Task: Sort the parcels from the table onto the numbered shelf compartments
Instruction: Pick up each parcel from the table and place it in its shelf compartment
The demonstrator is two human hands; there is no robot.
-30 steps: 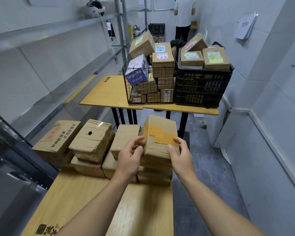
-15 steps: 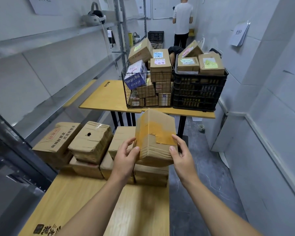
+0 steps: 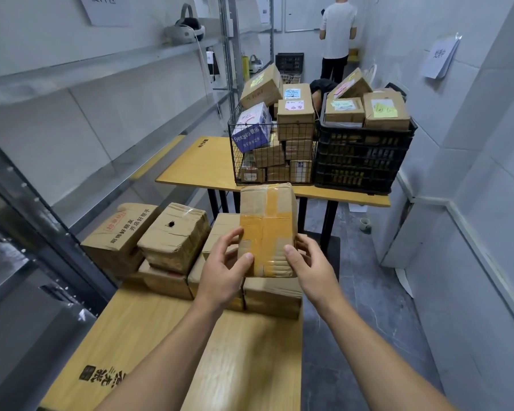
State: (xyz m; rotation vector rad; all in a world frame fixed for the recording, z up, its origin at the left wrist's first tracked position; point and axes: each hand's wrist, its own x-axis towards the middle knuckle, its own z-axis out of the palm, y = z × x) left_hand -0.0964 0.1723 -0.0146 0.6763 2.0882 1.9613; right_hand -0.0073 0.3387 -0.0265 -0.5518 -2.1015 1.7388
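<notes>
A brown cardboard parcel (image 3: 266,229), crossed with orange tape, is upright in the air over the far end of the bench (image 3: 190,336), gripped low by the left hand (image 3: 223,271) and right hand (image 3: 309,268). More taped parcels (image 3: 172,241) lie stacked there, seemingly in two layers.

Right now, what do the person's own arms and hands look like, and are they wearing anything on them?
Both arms are bare right down to the bottom edge of the picture: no sleeve shows on the left forearm or the right forearm. The left hand and right hand are ungloved, with no watch, bracelet or ring in view.
</notes>
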